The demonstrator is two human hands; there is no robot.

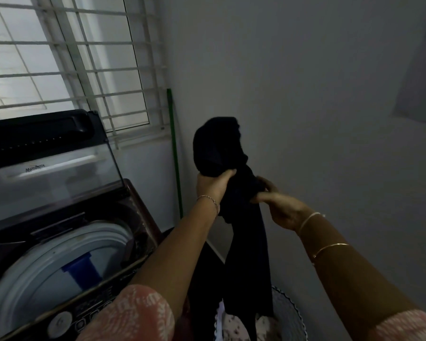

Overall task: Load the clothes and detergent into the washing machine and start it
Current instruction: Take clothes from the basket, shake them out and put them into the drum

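Observation:
A long dark garment (219, 146) hangs in the air in front of the wall, bunched at the top with its tail trailing down toward a laundry basket (289, 313). My left hand (213, 184) grips the bunched upper part from below. My right hand (278, 205) pinches the cloth just to the right of it. The top-loading washing machine (67, 247) stands at the lower left with its lid (47, 163) raised. Its white tub rim and a blue centre piece (83, 269) show inside. No detergent is in view.
A barred window (67, 57) fills the upper left behind the machine. A green pole (175, 153) leans in the corner between machine and wall. The basket at the bottom holds light patterned clothes (234, 326). The machine's control panel (84, 318) runs along its near edge.

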